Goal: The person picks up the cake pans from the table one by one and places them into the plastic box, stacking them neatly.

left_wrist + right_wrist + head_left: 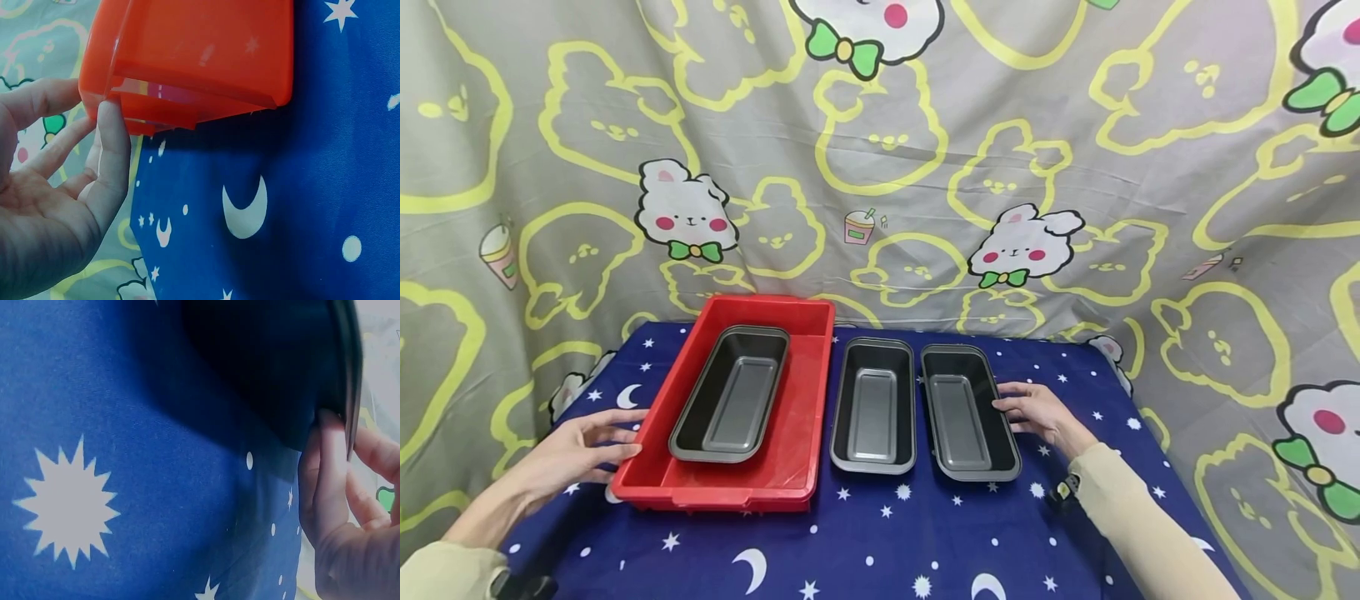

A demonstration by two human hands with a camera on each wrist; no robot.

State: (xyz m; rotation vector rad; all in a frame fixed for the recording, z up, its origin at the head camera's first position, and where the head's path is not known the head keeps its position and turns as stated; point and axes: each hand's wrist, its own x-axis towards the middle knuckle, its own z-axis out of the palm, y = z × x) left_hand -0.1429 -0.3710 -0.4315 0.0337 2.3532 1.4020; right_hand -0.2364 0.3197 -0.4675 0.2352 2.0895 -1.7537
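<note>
My left hand (580, 446) is at the left side of a red plastic tray (782, 482). In the left wrist view, its fingers (112, 150) pinch the tray's rim (100, 56). A dark metal loaf pan (741, 408) lies tilted inside the tray, toward its left side. On the right, my right hand (1041, 412) holds the right long edge of another dark loaf pan (958, 417). The right wrist view shows its fingers (331, 475) on both sides of that pan's rim (353, 375). Both held things are over the blue cloth.
A third loaf pan (874, 417) sits between the tray and the held pan, close to both. Dark blue cloth (842, 550) with white moons and stars covers the table. Behind and at the sides hangs a grey curtain (910, 217) with cartoon animals.
</note>
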